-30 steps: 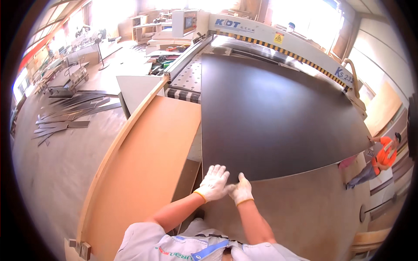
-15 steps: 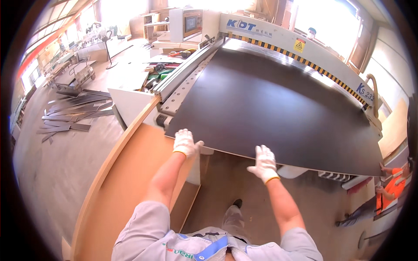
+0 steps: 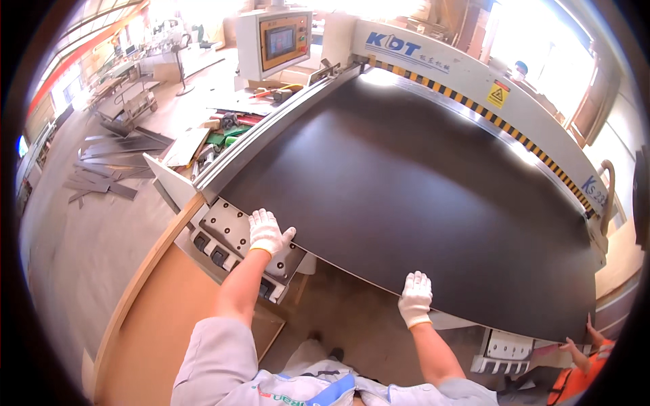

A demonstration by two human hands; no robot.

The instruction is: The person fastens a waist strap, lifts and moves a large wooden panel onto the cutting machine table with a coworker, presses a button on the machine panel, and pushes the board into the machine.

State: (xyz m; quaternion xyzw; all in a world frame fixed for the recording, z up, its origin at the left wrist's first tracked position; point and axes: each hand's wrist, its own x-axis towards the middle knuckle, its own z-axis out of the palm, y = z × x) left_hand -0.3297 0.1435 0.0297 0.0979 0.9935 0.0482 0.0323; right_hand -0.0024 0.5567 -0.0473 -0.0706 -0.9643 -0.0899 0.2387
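Note:
A large dark panel (image 3: 406, 189) with a thin pale edge lies flat on the bed of a panel saw (image 3: 467, 81). Its left side runs along the metal side fence (image 3: 271, 125). My left hand (image 3: 269, 233), in a white knit glove, rests flat at the panel's near left corner, thumb spread to the right. My right hand (image 3: 416, 299), gloved alike, lies on the near edge farther right, its fingers stretched over the top face and close together; its thumb is hidden. At the near right corner, a co-worker's bare hands (image 3: 582, 342) touch the panel.
A perforated metal support (image 3: 230, 227) with rollers sticks out beside my left hand. A brown board with a raised wooden rim (image 3: 152, 267) stands left of me. Offcut strips (image 3: 118, 159) lie on the floor. A control screen box (image 3: 274, 44) hangs behind the cluttered side table (image 3: 203, 139).
The panel has shifted against the side fence and away from me on the left, baring the perforated support. My hands have gone with its edge. The co-worker has both hands at the corner.

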